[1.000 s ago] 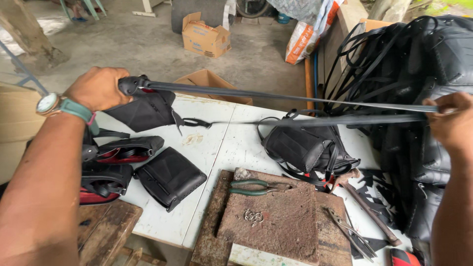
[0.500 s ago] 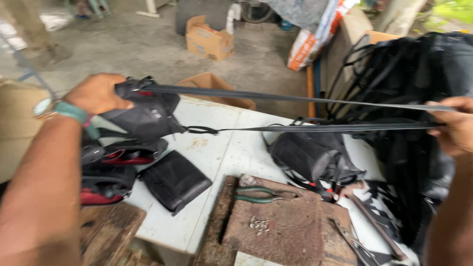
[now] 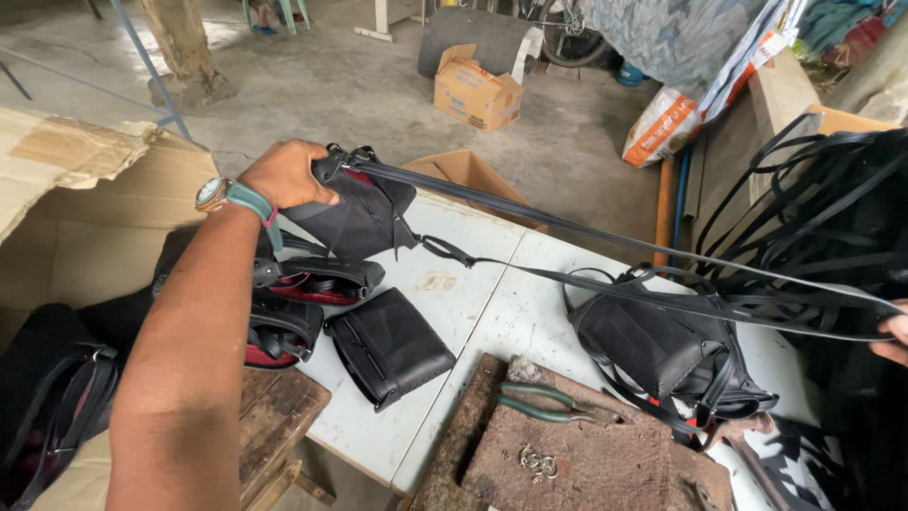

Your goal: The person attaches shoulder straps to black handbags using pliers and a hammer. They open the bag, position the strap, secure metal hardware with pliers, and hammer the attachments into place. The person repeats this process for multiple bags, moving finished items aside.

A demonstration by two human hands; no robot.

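My left hand [image 3: 287, 175] grips the top of a small black bag [image 3: 364, 216] with a red lining and holds it up over the left end of the white table [image 3: 473, 303]. From that bag a long black strap [image 3: 615, 237] runs taut to the right. My right hand [image 3: 893, 339] shows only at the right edge, where its fingers close on the far end of the strap. Below the strap another black bag [image 3: 657, 345] lies on the table among loose straps.
A flat black pouch [image 3: 388, 345] and more black and red bags [image 3: 307, 284] lie at the table's left. Green-handled pliers [image 3: 549, 402] and small metal rings [image 3: 537, 461] rest on a rusty slab [image 3: 605, 464]. A heap of black straps [image 3: 823, 218] fills the right; cardboard boxes [image 3: 476, 90] stand on the floor.
My left hand has lifted the black bag off the table and drawn it left. The strap now slopes down to the right, and my right hand has slid toward the frame's edge.
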